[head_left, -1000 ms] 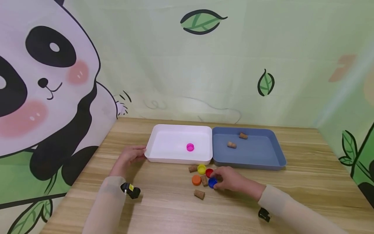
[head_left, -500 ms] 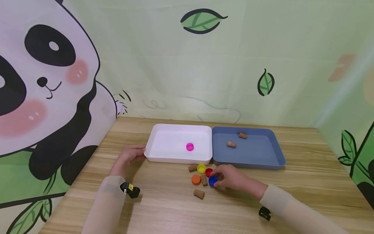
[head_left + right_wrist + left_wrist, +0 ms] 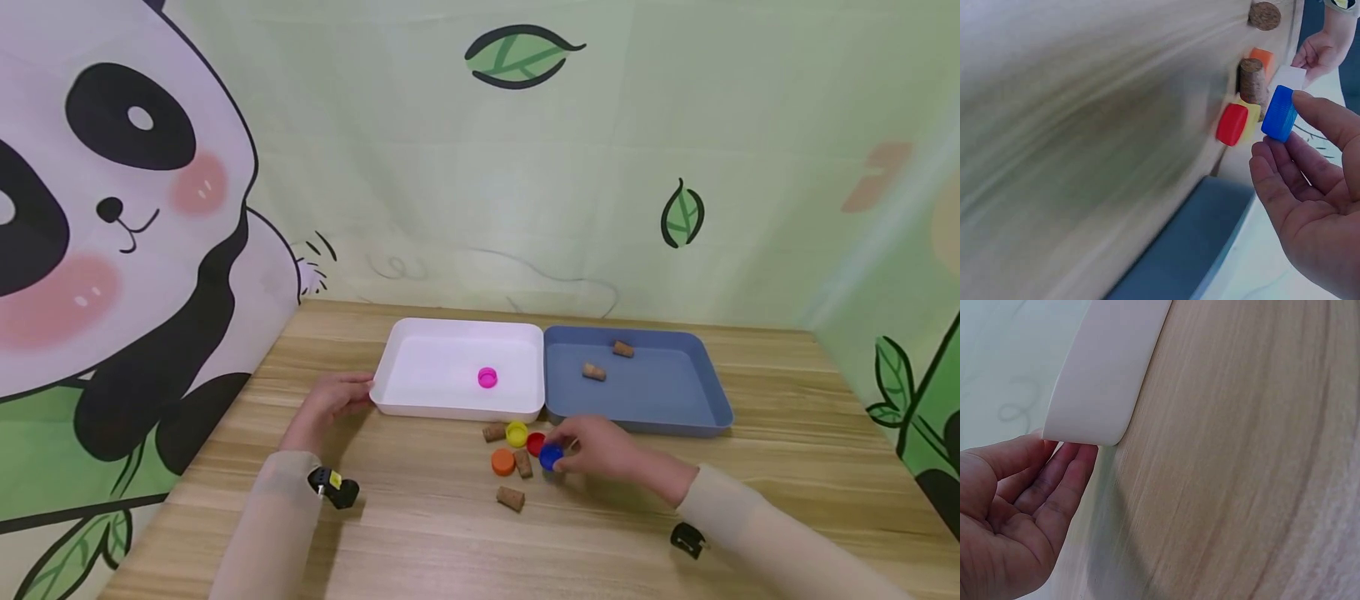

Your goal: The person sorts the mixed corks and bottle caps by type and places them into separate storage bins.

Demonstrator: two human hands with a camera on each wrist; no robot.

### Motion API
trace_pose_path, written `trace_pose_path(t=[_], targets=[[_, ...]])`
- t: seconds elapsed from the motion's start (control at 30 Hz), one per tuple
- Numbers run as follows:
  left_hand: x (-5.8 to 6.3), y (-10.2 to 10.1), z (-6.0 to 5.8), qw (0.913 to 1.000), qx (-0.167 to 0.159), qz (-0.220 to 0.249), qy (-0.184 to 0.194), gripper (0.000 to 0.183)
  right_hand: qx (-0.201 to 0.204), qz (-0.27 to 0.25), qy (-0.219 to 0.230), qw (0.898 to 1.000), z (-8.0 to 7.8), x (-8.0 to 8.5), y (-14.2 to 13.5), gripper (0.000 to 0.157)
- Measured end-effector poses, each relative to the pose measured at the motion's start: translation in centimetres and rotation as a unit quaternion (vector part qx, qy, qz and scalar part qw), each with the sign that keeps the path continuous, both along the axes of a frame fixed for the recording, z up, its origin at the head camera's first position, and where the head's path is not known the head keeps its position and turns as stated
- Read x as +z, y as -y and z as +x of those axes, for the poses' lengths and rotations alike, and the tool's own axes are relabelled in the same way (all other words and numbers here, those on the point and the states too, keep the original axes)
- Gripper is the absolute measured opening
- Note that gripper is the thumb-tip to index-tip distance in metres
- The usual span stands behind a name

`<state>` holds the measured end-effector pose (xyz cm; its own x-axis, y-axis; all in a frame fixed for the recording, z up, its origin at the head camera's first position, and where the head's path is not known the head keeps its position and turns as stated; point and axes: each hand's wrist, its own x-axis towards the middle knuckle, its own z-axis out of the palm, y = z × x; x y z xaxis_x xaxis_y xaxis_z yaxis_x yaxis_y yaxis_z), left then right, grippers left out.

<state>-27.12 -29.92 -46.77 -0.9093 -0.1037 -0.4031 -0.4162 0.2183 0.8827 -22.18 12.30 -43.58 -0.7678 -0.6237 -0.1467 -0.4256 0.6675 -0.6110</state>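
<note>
My right hand [image 3: 600, 450] pinches a blue bottle cap [image 3: 1280, 112] between thumb and fingertips, raised off the table in the right wrist view. Close beside it lie a red cap [image 3: 536, 443], a yellow cap [image 3: 517, 433] and an orange cap [image 3: 503, 462]. Corks [image 3: 511, 498] lie among and in front of these. At the far left, my left hand [image 3: 335, 398] touches the end of the white tray [image 3: 427, 367], fingertips against its outer wall and thumb at the rim in the left wrist view. One pink cap [image 3: 487, 377] is inside that tray.
A blue-grey tray [image 3: 660, 383] stands against the white tray's right side, holding two corks [image 3: 594, 372]. Both trays sit toward the back of the wooden table [image 3: 420, 517]. Behind it hangs a panda-printed cloth [image 3: 420, 167].
The blue cap has come up from among the other caps, moving slightly back and right in my right hand. My left hand stays at the white tray.
</note>
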Motion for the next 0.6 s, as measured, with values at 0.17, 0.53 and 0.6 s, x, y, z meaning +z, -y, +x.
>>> trace_pose_path(t=[0.17, 0.53, 0.6], targets=[[0.1, -0.1, 0.0, 1.0000, 0.001, -0.001, 0.002, 0.047, 0.001, 0.005, 0.005, 1.000, -0.2, 1.0, -0.1, 0.030], [0.1, -0.1, 0.0, 0.9999, 0.007, -0.006, 0.010, 0.045, 0.018, 0.007, -0.004, 1.000, -1.0, 4.1, -0.3, 0.031], [0.2, -0.1, -0.1, 0.9998, 0.010, -0.011, 0.015, 0.045, 0.022, 0.001, -0.008, 1.000, -1.4, 4.7, -0.4, 0.032]])
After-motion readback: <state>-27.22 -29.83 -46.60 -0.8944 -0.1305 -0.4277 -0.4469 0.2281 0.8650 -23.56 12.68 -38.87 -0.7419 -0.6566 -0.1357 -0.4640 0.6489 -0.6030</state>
